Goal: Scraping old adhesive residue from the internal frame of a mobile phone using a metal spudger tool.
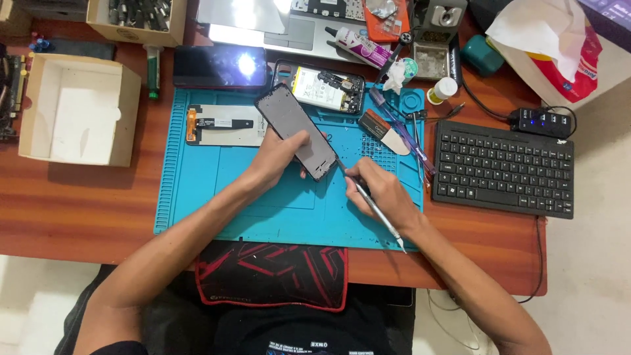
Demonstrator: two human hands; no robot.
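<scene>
Currently mid-job: left hand [279, 154] grips phone frame [297, 130] tilted above blue mat [197, 190]; right hand [381, 190] pinches metal tool [373, 205] at its lower corner. Opened phone body [322, 89] lies apart, unassembled.

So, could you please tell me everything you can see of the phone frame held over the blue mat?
The phone frame is a dark, slim rectangle with rounded corners and a grey, matte inner face. It is tilted, its upper end pointing up-left, above the blue mat. The left hand grips its lower half, thumb across the face. The tip of a thin metal tool in the right hand meets its lower corner.
</scene>
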